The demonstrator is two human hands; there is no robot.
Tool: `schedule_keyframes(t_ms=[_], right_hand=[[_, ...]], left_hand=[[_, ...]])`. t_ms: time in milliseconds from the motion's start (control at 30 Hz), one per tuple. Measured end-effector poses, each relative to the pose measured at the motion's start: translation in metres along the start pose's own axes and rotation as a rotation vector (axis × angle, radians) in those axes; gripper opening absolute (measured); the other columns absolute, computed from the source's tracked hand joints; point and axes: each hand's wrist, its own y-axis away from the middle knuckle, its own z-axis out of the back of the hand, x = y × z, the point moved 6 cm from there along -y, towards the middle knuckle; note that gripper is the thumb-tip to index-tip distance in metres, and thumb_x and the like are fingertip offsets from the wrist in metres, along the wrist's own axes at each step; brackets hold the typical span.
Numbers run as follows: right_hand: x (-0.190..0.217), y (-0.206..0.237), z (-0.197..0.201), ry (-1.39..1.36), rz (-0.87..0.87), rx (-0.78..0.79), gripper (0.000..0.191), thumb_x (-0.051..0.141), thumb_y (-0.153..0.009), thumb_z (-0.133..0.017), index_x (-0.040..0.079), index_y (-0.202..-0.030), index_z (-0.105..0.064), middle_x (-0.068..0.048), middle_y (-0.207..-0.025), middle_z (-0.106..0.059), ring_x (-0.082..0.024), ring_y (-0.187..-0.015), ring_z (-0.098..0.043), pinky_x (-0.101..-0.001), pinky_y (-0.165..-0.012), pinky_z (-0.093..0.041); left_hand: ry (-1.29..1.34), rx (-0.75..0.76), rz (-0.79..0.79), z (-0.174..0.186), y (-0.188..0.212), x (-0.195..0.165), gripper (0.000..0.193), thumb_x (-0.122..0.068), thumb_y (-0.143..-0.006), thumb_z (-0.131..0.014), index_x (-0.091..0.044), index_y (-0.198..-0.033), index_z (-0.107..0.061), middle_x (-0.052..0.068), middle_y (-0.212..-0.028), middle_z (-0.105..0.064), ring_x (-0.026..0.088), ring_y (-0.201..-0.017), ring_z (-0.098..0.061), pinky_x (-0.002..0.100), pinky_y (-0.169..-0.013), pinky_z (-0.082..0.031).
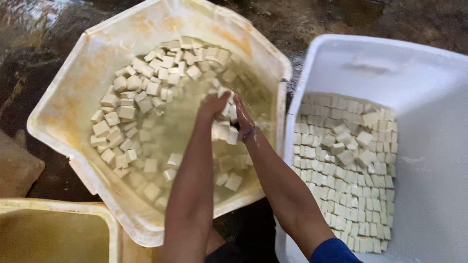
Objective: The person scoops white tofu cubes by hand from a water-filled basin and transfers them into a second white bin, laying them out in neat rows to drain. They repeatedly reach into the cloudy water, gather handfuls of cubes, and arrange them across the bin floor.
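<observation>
Left hand (213, 104) and right hand (242, 116) cupped together around white cubes (223, 130) | stained tub (87, 63) of cloudy water | white bin (429, 97) of stacked cubes at 3 o'clock | yellowish tub (58, 207) at 8 o'clock

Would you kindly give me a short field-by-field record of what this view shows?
left hand: in the cloudy water, cupped against white cubes
right hand: opposite it, gathering the same cubes
wrist: bracelet on the right one
stained tub: water with loose cubes
white tub: cubes packed in rows, no water visible
yellowish container: bottom left corner
</observation>
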Motion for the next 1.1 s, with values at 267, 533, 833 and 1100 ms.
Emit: schedule_keyframes(t_ms=[267,533,833,1100], right_hand=[[0.136,0.072,0.057,0.132,0.282,-0.288,0.09,0.081,-0.092,-0.042,0.034,-0.168,-0.033,0.003,-0.165,-0.028,-0.023,-0.137,-0.036,-0.0729,-0.1,-0.037],[0.218,0.2,0.241,-0.389,0.536,0.298,0.076,0.064,-0.099,-0.051,0.007,-0.148,-0.049,-0.016,-0.141,-0.059,-0.028,-0.126,-0.062,-0.0445,-0.107,-0.058],[0.118,0.242,0.434,-0.192,0.226,-0.391,0.098,0.079,-0.085,-0.043,0.018,-0.159,-0.025,-0.022,-0.143,-0.052,-0.035,-0.117,-0.063,-0.0512,-0.086,-0.062],[0.118,0.218,0.463,-0.081,-0.065,-0.372,0.103,0.081,-0.081,-0.052,0.021,-0.161,-0.025,-0.021,-0.163,-0.03,-0.045,-0.137,-0.045,-0.0691,-0.103,-0.045]], left_hand=[[-0.161,-0.175,-0.321,0.016,0.049,-0.181,0.072,-0.068,-0.099,-0.05,-0.004,-0.125,-0.067,0.026,-0.129,-0.065,0.044,-0.123,-0.06,0.052,-0.109,-0.041],[-0.069,-0.023,-0.563,-0.193,0.107,-0.355,0.062,-0.065,-0.093,-0.05,-0.013,-0.119,-0.071,0.016,-0.115,-0.073,0.04,-0.109,-0.068,0.053,-0.096,-0.048],[0.088,0.282,-0.339,-0.409,0.113,-0.298,0.065,-0.065,-0.094,-0.055,-0.015,-0.134,-0.067,0.017,-0.125,-0.07,0.036,-0.115,-0.065,0.045,-0.098,-0.049],[0.367,0.257,-0.084,-0.423,0.084,-0.245,0.049,-0.048,-0.095,-0.066,-0.01,-0.125,-0.071,0.009,-0.116,-0.072,0.028,-0.105,-0.067,0.045,-0.089,-0.053]])
